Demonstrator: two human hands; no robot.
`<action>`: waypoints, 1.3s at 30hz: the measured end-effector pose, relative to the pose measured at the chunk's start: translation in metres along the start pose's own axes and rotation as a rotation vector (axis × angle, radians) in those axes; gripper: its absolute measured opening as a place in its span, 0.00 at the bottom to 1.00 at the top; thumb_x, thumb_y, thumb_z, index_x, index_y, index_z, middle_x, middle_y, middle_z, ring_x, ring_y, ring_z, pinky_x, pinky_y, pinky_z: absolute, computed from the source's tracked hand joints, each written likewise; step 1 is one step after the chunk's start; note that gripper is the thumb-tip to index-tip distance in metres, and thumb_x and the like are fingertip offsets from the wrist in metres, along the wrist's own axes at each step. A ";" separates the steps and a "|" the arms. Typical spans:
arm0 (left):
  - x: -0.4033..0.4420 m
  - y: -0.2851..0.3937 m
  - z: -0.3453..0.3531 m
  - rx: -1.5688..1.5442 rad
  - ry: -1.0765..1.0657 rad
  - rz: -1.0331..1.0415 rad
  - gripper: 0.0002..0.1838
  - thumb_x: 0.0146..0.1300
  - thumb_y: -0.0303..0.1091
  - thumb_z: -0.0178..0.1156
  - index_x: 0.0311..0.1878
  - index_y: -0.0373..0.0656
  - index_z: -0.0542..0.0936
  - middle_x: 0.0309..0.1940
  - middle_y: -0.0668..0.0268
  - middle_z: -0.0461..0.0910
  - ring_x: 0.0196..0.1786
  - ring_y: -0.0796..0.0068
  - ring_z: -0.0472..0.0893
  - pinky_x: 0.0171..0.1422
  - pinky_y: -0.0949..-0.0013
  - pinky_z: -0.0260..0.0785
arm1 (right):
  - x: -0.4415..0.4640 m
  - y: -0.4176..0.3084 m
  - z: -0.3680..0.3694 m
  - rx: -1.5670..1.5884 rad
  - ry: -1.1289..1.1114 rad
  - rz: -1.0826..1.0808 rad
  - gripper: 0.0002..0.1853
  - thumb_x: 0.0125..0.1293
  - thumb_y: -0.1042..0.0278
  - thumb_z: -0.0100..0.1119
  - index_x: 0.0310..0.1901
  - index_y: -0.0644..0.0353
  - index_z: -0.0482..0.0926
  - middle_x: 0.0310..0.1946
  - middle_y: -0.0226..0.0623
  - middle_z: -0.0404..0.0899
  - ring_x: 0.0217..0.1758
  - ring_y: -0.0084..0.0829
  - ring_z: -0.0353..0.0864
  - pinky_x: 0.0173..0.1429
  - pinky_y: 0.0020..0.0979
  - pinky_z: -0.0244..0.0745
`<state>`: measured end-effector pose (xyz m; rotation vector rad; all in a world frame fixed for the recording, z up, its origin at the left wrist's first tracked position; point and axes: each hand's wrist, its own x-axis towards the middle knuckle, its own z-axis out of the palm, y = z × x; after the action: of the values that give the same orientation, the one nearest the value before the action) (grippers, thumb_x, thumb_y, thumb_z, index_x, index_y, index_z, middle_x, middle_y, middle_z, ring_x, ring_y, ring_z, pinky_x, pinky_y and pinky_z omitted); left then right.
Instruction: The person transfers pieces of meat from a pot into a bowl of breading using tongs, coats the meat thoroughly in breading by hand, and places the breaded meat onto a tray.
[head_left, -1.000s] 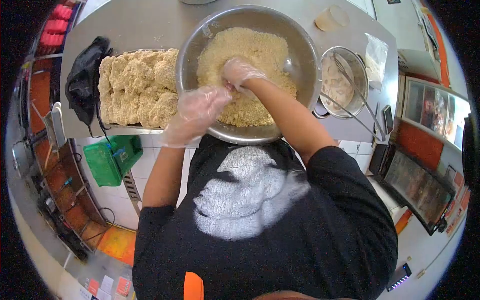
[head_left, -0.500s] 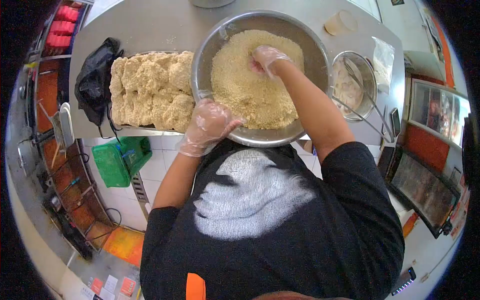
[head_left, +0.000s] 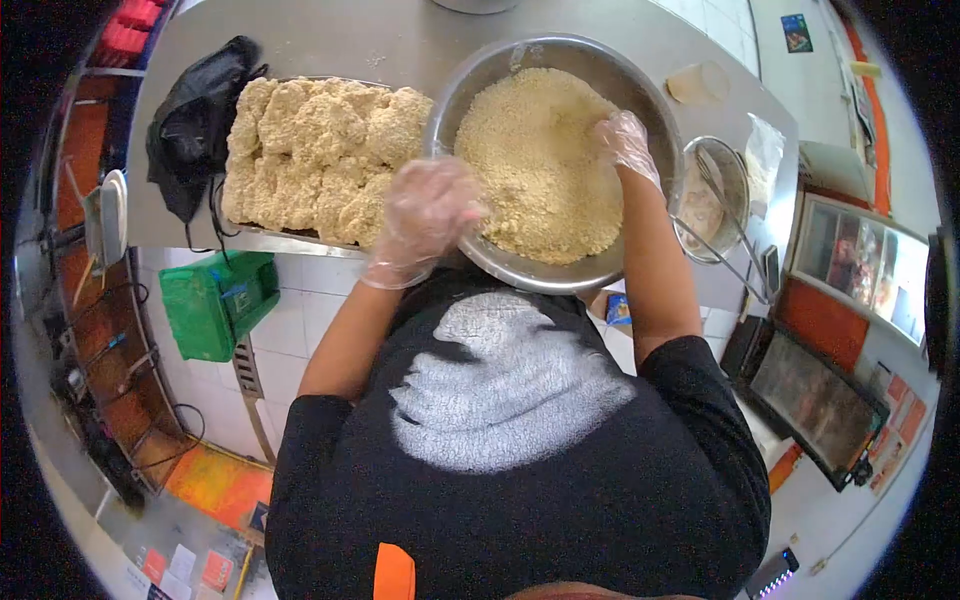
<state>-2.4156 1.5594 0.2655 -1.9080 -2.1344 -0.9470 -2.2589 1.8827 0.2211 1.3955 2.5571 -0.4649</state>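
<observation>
A large steel bowl [head_left: 655, 215] holds a heap of pale yellow breading crumbs [head_left: 540, 170]. Over its left rim is my left hand [head_left: 428, 210] in a clear plastic glove, fingers curled but smeared by motion; whether it touches the rim I cannot tell. My right hand [head_left: 628, 145], also gloved, is inside the bowl at the right edge of the crumbs. Its fingers point inward and down and are mostly hidden. Left of the bowl, a tray [head_left: 300, 243] is piled with crumb-coated pieces [head_left: 320, 155], close beside my left hand.
Right of the bowl stands a smaller steel bowl [head_left: 742, 195] of pale wet pieces, with tongs [head_left: 712, 172] resting in it. Behind are a plastic cup [head_left: 698, 83] and a clear bag [head_left: 764, 150]. A black bag [head_left: 195, 135] lies far left; a green crate [head_left: 215, 305] is below the table.
My right hand has moved from the middle of the crumbs to their right edge. The left hand has risen a little at the rim. The view has shifted slightly.
</observation>
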 end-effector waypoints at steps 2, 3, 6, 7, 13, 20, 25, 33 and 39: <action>-0.017 -0.004 -0.025 -0.050 0.083 -0.072 0.18 0.76 0.50 0.58 0.36 0.46 0.83 0.47 0.60 0.86 0.59 0.59 0.82 0.67 0.57 0.71 | 0.005 0.013 0.014 -0.080 -0.130 -0.036 0.21 0.72 0.53 0.57 0.46 0.63 0.89 0.46 0.54 0.89 0.52 0.53 0.89 0.54 0.46 0.82; -0.032 -0.008 -0.035 -0.045 0.149 -0.127 0.16 0.76 0.48 0.58 0.38 0.47 0.83 0.47 0.59 0.86 0.56 0.56 0.83 0.66 0.54 0.73 | 0.005 0.019 0.020 -0.074 -0.188 -0.035 0.21 0.72 0.53 0.57 0.49 0.62 0.89 0.47 0.54 0.89 0.54 0.53 0.88 0.55 0.46 0.82; -0.115 -0.048 -0.044 0.118 0.349 -0.141 0.15 0.81 0.47 0.52 0.47 0.46 0.82 0.54 0.58 0.84 0.54 0.55 0.84 0.65 0.50 0.74 | 0.005 0.024 0.030 0.214 -0.323 0.077 0.23 0.69 0.51 0.61 0.56 0.58 0.87 0.50 0.53 0.89 0.58 0.48 0.88 0.60 0.45 0.81; -0.158 -0.068 -0.035 0.155 0.602 -0.269 0.15 0.81 0.46 0.53 0.56 0.45 0.78 0.55 0.58 0.82 0.56 0.58 0.82 0.62 0.55 0.74 | -0.002 0.015 0.023 0.125 -0.326 0.075 0.24 0.67 0.51 0.64 0.57 0.58 0.87 0.49 0.53 0.89 0.57 0.48 0.88 0.60 0.44 0.81; -0.198 -0.053 -0.036 -0.784 0.633 -1.626 0.29 0.80 0.51 0.56 0.72 0.39 0.68 0.53 0.56 0.80 0.55 0.63 0.82 0.57 0.61 0.77 | -0.053 -0.038 -0.016 -0.039 -0.202 0.044 0.27 0.60 0.55 0.73 0.57 0.62 0.86 0.48 0.55 0.89 0.55 0.47 0.88 0.62 0.43 0.80; -0.195 -0.083 -0.005 -0.816 0.650 -1.640 0.15 0.77 0.40 0.60 0.53 0.37 0.74 0.42 0.64 0.77 0.41 0.72 0.77 0.48 0.65 0.73 | -0.081 -0.028 -0.029 0.039 0.071 -0.152 0.25 0.61 0.60 0.75 0.59 0.60 0.85 0.47 0.53 0.89 0.52 0.48 0.90 0.60 0.42 0.82; -0.198 -0.101 -0.008 -0.743 0.673 -1.577 0.13 0.76 0.37 0.61 0.52 0.35 0.77 0.40 0.64 0.79 0.41 0.72 0.76 0.48 0.65 0.72 | -0.112 -0.055 -0.075 0.193 0.157 -0.162 0.30 0.65 0.67 0.73 0.69 0.53 0.77 0.47 0.49 0.90 0.50 0.41 0.91 0.56 0.40 0.84; -0.174 -0.131 -0.037 -0.702 0.546 -1.621 0.19 0.76 0.39 0.61 0.59 0.33 0.78 0.49 0.60 0.82 0.50 0.69 0.80 0.60 0.64 0.73 | -0.132 -0.071 -0.117 0.069 0.308 -0.150 0.23 0.69 0.66 0.71 0.65 0.55 0.82 0.50 0.43 0.90 0.53 0.34 0.91 0.59 0.35 0.83; -0.173 -0.144 -0.035 -0.788 0.521 -1.626 0.20 0.72 0.42 0.64 0.58 0.38 0.78 0.49 0.62 0.82 0.52 0.69 0.79 0.60 0.65 0.71 | -0.140 -0.094 -0.123 -0.046 0.312 -0.123 0.19 0.70 0.66 0.71 0.60 0.57 0.86 0.56 0.42 0.89 0.59 0.36 0.89 0.65 0.36 0.80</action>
<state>-2.5270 1.3933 0.1571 0.6324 -2.7484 -2.2706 -2.2648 1.7701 0.3969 1.3967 2.8913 -0.2172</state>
